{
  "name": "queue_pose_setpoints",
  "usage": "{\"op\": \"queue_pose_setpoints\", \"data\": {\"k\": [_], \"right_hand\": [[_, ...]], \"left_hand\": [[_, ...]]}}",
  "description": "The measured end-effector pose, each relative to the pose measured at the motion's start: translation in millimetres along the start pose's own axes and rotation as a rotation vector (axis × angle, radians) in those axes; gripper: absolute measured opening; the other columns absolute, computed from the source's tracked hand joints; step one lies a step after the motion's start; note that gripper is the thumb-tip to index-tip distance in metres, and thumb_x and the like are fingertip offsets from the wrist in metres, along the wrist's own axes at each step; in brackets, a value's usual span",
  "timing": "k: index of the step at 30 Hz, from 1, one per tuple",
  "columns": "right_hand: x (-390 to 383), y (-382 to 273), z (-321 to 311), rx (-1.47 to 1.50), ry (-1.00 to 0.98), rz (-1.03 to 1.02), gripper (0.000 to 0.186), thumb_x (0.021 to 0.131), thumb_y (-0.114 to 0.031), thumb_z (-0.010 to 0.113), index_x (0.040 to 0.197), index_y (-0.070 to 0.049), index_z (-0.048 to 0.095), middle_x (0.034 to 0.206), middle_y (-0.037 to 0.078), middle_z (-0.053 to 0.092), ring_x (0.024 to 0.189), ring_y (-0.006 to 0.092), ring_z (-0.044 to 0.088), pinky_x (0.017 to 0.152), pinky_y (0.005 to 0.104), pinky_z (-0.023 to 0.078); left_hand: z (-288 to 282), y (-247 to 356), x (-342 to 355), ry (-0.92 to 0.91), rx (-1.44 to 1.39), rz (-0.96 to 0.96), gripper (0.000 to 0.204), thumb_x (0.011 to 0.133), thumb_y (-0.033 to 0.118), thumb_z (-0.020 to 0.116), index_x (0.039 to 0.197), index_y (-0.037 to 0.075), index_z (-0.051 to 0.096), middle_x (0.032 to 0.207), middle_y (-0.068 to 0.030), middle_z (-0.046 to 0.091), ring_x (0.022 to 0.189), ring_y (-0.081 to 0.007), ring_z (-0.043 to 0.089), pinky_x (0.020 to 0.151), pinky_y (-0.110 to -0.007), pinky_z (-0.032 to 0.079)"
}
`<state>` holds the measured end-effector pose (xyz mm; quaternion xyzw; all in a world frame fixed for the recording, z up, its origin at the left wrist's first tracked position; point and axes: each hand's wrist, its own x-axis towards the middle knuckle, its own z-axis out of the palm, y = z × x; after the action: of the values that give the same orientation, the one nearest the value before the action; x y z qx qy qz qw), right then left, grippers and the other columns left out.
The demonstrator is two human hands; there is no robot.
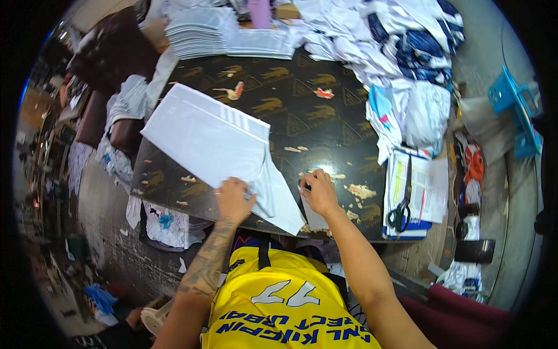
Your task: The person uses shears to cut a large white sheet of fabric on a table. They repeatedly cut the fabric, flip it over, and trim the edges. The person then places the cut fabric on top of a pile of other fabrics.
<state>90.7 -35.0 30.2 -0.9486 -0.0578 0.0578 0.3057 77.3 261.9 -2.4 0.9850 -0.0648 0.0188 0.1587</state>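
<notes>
Far left, beyond the table edge: crumpled white printed fabric (119, 125) draped over dark maroon seats (93, 119), more white cloth hanging low by the dusty floor. On the dark patterned surface (302, 110), a large flat white folded fabric sheet (203, 139) lies tilted, its upper corner pointing up-left, its lower end running toward the near edge. The left hand (233, 199), tattooed forearm behind it, rests on the lower part of that sheet; its grip is closed over the fabric's edge, fingers curled on the cloth. Just right, a loose white flap (282, 200) of the same material spreads down to the surface's near edge. The right hand (318, 192) sits beside the flap, near the left hand but apart from it; its grip is curled nearly shut, pinching something small and dark, too small to tell what. Small torn paper scraps (360, 191) lie on the surface just right of that hand. At the back, a neat stack of folded white sheets (197, 36). Further right, a heap of white and blue garments (401, 52) spills over the surface's far corner. Near the right edge, black-handled scissors (401, 206) lie on printed papers (427, 186). Far right, a blue plastic frame (514, 107) stands on the floor.
</notes>
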Motion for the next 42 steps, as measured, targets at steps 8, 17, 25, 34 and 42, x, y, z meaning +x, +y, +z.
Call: {"op": "queue_pose_setpoints", "data": {"k": [8, 17, 25, 34, 42], "right_hand": [[-6.4, -11.1, -83.4, 0.434, 0.049, 0.178, 0.009, 0.102, 0.001, 0.071, 0.102, -0.001, 0.061, 0.086, 0.002, 0.069, 0.079, 0.0089, 0.065, 0.072, 0.0263, 0.053], [75.6, -160.5, -22.3, 0.866, -0.150, 0.334, 0.013, 0.101, -0.004, 0.074, 0.107, -0.003, 0.063, 0.091, 0.004, 0.069, 0.074, 0.0090, 0.065, 0.062, 0.0264, 0.054], [184.4, -215.1, 38.4, 0.765, -0.128, 0.026, 0.041, 0.099, -0.001, 0.074, 0.135, -0.004, 0.055, 0.087, 0.006, 0.066, 0.071, 0.0107, 0.067, 0.060, 0.0264, 0.052], [196.7, -138.3, 71.9, 0.434, 0.098, 0.046, 0.044, 0.093, -0.015, 0.084, 0.130, -0.002, 0.065, 0.116, 0.012, 0.075, 0.087, 0.0200, 0.072, 0.074, 0.0357, 0.058], [-22.4, 9.4, -10.6, -0.170, 0.042, -0.004, 0.035, 0.081, -0.015, 0.090, 0.110, -0.004, 0.073, 0.110, 0.016, 0.064, 0.101, 0.0354, 0.065, 0.088, 0.0455, 0.054]], "left_hand": [[-27.3, 89.1, 4.7, -0.178, -0.462, 0.453, 0.048, 0.095, 0.036, 0.077, 0.130, 0.007, 0.059, 0.113, -0.0113, 0.071, 0.106, -0.0328, 0.067, 0.099, -0.049, 0.044], [-76.9, -19.4, 69.0, -0.816, -1.611, -0.002, 0.065, 0.096, 0.030, 0.085, 0.142, -0.007, 0.059, 0.125, -0.0085, 0.070, 0.115, -0.0168, 0.067, 0.102, -0.036, 0.056], [-115.5, -109.7, 55.1, -0.167, -1.608, -0.575, 0.030, 0.104, 0.017, 0.072, 0.120, -0.008, 0.068, 0.097, -0.0082, 0.077, 0.076, -0.0133, 0.072, 0.057, -0.027, 0.058], [-74.9, -116.1, 51.3, 0.128, -0.520, -0.584, 0.037, 0.096, 0.032, 0.081, 0.117, 0.004, 0.068, 0.077, -0.0137, 0.073, 0.062, -0.0355, 0.070, 0.061, -0.044, 0.055], [-23.5, 5.2, -12.0, -0.290, -0.296, 0.524, 0.040, 0.090, 0.032, 0.080, 0.120, 0.008, 0.069, 0.127, -0.0082, 0.063, 0.124, -0.0291, 0.058, 0.107, -0.050, 0.044]]}}
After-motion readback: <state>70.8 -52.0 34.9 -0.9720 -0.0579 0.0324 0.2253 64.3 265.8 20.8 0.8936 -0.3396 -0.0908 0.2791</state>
